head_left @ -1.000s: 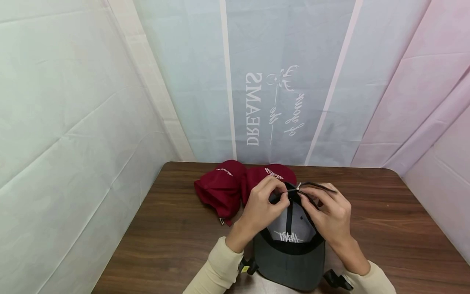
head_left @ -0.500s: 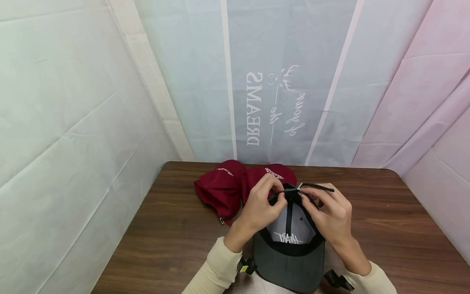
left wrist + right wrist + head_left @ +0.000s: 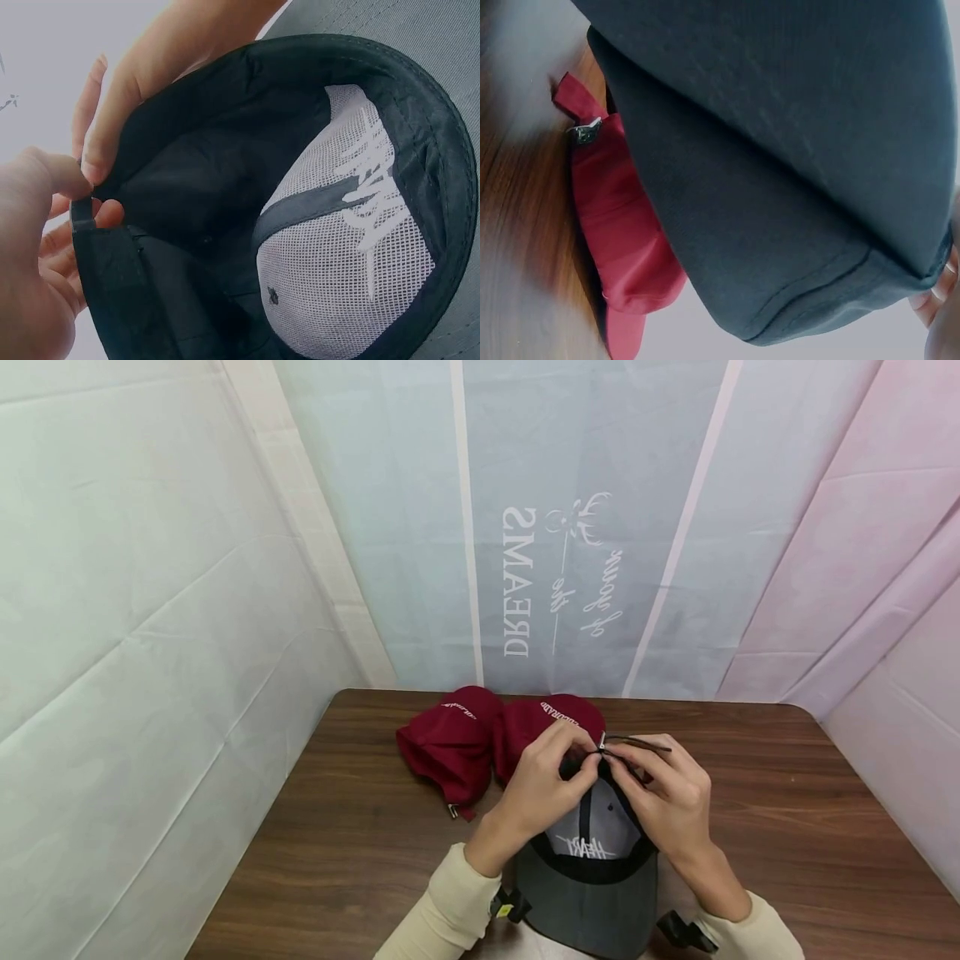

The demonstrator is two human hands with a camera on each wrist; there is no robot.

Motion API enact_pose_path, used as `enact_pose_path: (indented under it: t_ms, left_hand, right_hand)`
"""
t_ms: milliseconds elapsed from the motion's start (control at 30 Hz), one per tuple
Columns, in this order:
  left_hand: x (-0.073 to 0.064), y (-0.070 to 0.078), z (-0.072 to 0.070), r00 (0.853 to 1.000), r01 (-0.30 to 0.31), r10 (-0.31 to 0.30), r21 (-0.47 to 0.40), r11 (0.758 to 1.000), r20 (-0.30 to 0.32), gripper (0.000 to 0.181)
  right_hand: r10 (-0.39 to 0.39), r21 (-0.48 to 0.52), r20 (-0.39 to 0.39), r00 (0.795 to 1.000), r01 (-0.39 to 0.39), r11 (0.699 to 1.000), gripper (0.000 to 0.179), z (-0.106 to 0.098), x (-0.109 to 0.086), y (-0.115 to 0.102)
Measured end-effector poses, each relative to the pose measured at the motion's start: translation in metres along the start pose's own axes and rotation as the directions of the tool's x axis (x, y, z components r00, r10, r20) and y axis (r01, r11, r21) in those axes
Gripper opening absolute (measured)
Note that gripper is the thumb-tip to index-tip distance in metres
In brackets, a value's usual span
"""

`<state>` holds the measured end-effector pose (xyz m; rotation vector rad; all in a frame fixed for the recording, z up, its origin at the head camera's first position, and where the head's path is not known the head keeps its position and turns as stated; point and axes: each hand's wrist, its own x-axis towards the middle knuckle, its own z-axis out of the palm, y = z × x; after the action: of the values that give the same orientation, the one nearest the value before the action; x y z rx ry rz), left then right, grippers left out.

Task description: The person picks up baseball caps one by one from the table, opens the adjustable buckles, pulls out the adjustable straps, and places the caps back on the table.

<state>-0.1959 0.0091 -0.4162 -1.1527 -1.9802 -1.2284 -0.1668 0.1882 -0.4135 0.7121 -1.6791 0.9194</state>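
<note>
A dark grey baseball cap lies upturned with its brim toward me; white lettering shows on the mesh inside. At its back edge, my left hand pinches the strap between thumb and forefinger. My right hand pinches the same closure just to the right, by a small metal buckle. A loose strap end sticks out over the right fingers. Both sets of fingertips nearly meet there. In the right wrist view the cap's outer fabric hides most of the fingers.
Two dark red caps with white lettering, a left one and a right one, lie side by side behind the hands on the wooden table. Fabric curtains stand behind the table's far edge.
My left fingers have come closer to the buckle and to the right fingers. The right hand and the cap's back have shifted slightly left.
</note>
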Motion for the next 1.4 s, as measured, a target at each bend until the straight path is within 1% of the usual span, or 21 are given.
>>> enact_pose_path:
  t_ms: [133, 267, 500, 667, 967, 1167, 1400]
  left_hand:
    - [0.0002, -0.0002, 0.0002, 1.000, -0.015, 0.015, 0.016, 1.000, -0.016, 0.011]
    - [0.0005, -0.0006, 0.0000, 0.999, -0.023, 0.024, 0.022, 1.000, -0.023, 0.012]
    - [-0.0004, 0.0018, -0.0005, 1.000, 0.008, -0.007, 0.020, 1.000, -0.021, 0.013]
    - [-0.0005, 0.0018, -0.0016, 0.999, 0.023, -0.022, 0.031, 0.999, -0.025, 0.012]
    - [-0.0009, -0.0007, -0.0030, 0.998, 0.004, -0.001, 0.051, 0.999, -0.063, 0.018]
    - [-0.0013, -0.0030, -0.0053, 0.996, -0.007, 0.011, 0.052, 0.999, -0.086, 0.018]
    - [-0.0023, -0.0060, -0.0070, 0.996, -0.016, 0.020, 0.044, 0.999, -0.091, 0.017]
  right_hand:
    - [-0.002, 0.011, -0.007, 1.000, 0.002, 1.000, 0.033, -0.0002, -0.0001, -0.0001]
    - [0.020, -0.001, 0.005, 1.000, -0.020, 1.000, 0.035, -0.0002, -0.0005, -0.0011]
    - [0.056, -0.026, 0.020, 0.998, -0.056, 0.998, 0.039, -0.0006, -0.0024, -0.0004]
    - [0.058, -0.051, 0.027, 0.998, -0.056, 0.997, 0.040, -0.0015, -0.0038, 0.0012]
    - [0.063, -0.059, 0.029, 0.998, -0.061, 0.996, 0.036, -0.0020, -0.0049, 0.0021]
    - [0.064, -0.069, 0.027, 0.998, -0.062, 0.996, 0.038, -0.0021, -0.0037, 0.0012]
    - [0.064, -0.089, 0.032, 0.997, -0.061, 0.994, 0.040, -0.0016, -0.0028, 0.0001]
